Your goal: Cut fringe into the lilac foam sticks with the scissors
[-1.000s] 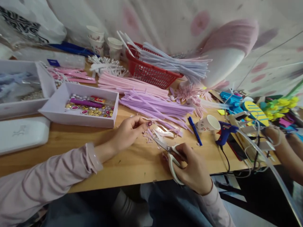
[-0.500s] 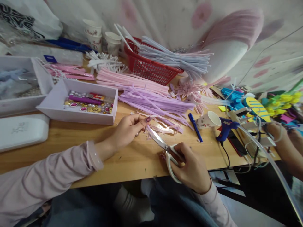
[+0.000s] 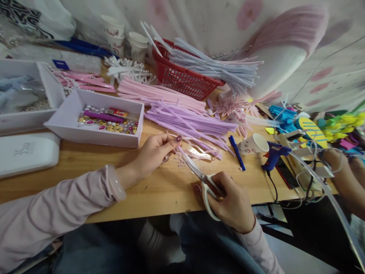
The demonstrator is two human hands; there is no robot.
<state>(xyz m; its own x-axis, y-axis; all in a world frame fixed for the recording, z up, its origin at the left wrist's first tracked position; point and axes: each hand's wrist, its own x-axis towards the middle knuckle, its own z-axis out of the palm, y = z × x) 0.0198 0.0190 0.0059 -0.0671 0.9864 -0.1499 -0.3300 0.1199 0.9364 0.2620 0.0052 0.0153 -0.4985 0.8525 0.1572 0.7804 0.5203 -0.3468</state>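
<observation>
With its fingers through the white handles, my right hand (image 3: 235, 203) holds a pair of scissors (image 3: 196, 170), blades pointing up and left. The blades look nearly closed, and their tips are close to my left fingertips. My left hand (image 3: 152, 154) is closed in a pinch on a small lilac piece (image 3: 178, 147), mostly hidden by the thumb and finger. Tiny lilac scraps (image 3: 181, 163) lie on the wooden table (image 3: 125, 203) beneath the blades. Just beyond my hands are a bundle of lilac pipe cleaners (image 3: 191, 121) and a thin pale ribbon (image 3: 199, 153).
A white tray (image 3: 97, 140) of beads and gems stands left, beside a white case (image 3: 28, 158). Behind are pink pipe cleaners (image 3: 159, 92) and a red basket (image 3: 182, 80). Rightward are a blue pen (image 3: 237, 153), paper cup (image 3: 253, 144), glue gun (image 3: 273, 156) and another person's arm (image 3: 346, 179).
The scissor tips have shifted slightly away from my left fingertips, and a lilac bit now shows there. The whole view has shifted a little; both hands stay almost in place.
</observation>
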